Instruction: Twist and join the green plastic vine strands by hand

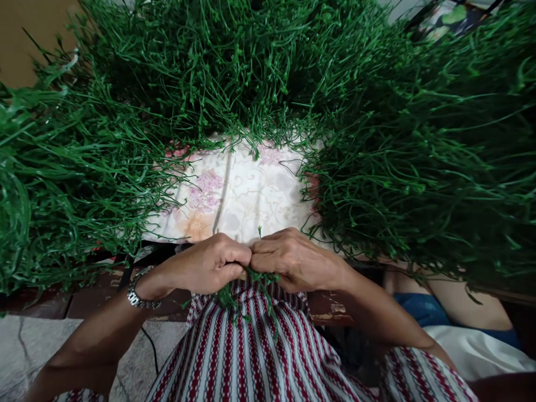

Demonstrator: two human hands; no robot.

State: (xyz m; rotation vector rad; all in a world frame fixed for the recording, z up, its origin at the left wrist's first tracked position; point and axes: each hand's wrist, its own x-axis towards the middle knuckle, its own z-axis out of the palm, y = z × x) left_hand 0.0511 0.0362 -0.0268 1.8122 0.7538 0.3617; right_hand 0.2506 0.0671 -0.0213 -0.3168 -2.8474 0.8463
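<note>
- Head view, and we're right in on the hands: left hand (213, 263) and right hand (299, 261) meet fingertip to fingertip, just over the near edge of the tabletop (46, 304).
- And the grip? Left thumb and forefinger pinched together, right fingers curled closed, both on small green sprigs (226, 296); the exact pinch point is tucked out of sight.
- Look at the lie of them: the sprigs trail from the fingers towards the body, long axis mostly near-to-far, one clump nearer the left hand, a thin strand hanging between the two. A little tip pokes up beyond the fingers, on the right hand's side.
- Neither hand has the edge here, both right at the stems!
- Underneath, a floral cloth (247, 195), pale and creased, greenery crowding it on three sides: left heap (75, 184), far heap (243, 67), right heap (410, 167).
- Out in the room, speckled floor (134, 352) at near left, another person's bare leg (473, 301) off the near right corner, and a striped garment (247, 352) directly below the hands.
</note>
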